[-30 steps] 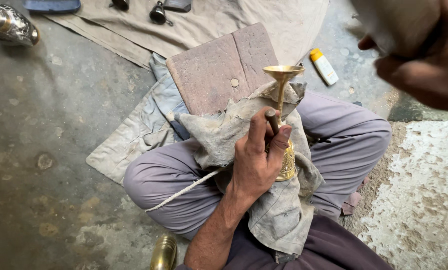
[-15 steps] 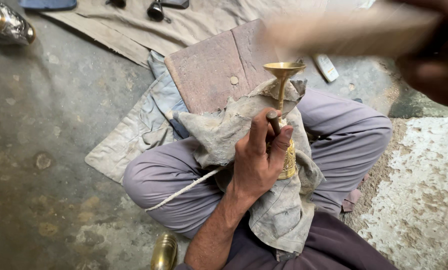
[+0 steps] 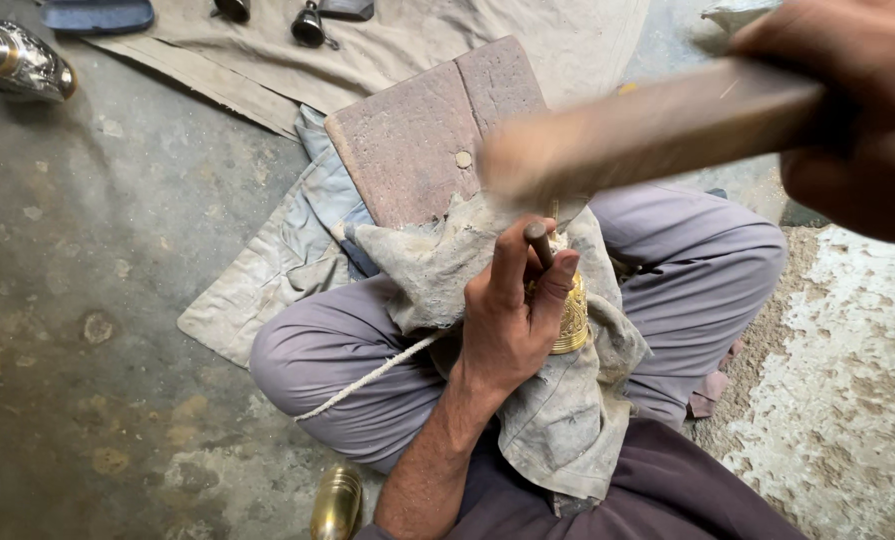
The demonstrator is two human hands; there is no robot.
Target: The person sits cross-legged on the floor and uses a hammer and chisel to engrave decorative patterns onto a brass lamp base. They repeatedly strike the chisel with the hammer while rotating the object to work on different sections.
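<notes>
- The left hand [image 3: 512,325] is closed around a thin dark punch [image 3: 538,240], pinching it between thumb and fingers so its blunt top sticks up just above the fingertips.
- Right beside that hand, partly hidden by it, sits a brass piece [image 3: 572,318] with fine engraved bands; it rests in the person's lap, wrapped around by a dirty grey rag [image 3: 567,420].
- The right hand [image 3: 852,120] is at the top right of the view, clenched tight on a wooden mallet [image 3: 647,130] (blurred by motion), whose long body reaches leftward and ends above the punch and the brass piece.
- Whether the mallet touches the punch cannot be told through the blur.
- The person sits cross-legged in grey-lilac trousers [image 3: 367,370] on a stained concrete floor [image 3: 87,300].
- A worn reddish-brown board [image 3: 417,140] lies in front of the knees, on a pale cloth [image 3: 267,270].
- A white cord [image 3: 367,380] runs from under the rag across the left thigh.
- A rounded brass object [image 3: 337,500] lies on the floor by the left elbow; a shiny metal vessel [image 3: 17,60] sits at the top left corner.
</notes>
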